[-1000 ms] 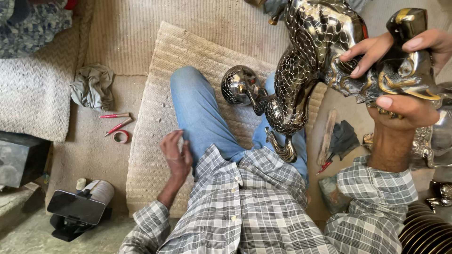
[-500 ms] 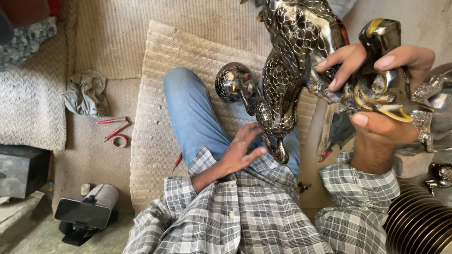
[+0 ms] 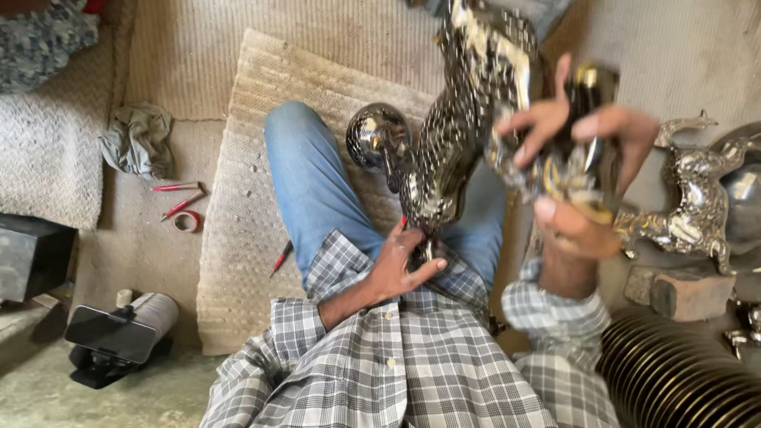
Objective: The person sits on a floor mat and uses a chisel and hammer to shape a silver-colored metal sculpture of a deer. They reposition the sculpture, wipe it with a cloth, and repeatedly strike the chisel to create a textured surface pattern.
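I sit on the floor with a large shiny metal animal figure (image 3: 468, 119) across my lap; its surface is scaled and it has a round ball part (image 3: 376, 135) on the left. My right hand (image 3: 579, 158) grips the figure's upper right part, fingers wrapped over it and thumb below. My left hand (image 3: 404, 265) is closed around the figure's lower end, just above my checked shirt. A small red tip (image 3: 403, 222) shows by my left fingers. The figure is motion-blurred.
A woven mat (image 3: 254, 198) lies under my leg, with a red pen (image 3: 281, 257) on it. Red tools (image 3: 178, 190), a tape ring (image 3: 186, 222) and a cloth (image 3: 139, 143) lie left. A phone on a stand (image 3: 111, 333), another metal figure (image 3: 690, 214), a brick (image 3: 690, 293) and a ribbed metal piece (image 3: 674, 380) surround me.
My left hand rose from the mat beside my leg, moved right across my lap, and closed on the figure's lower end. The right hand has kept its grip while the figure shifted.
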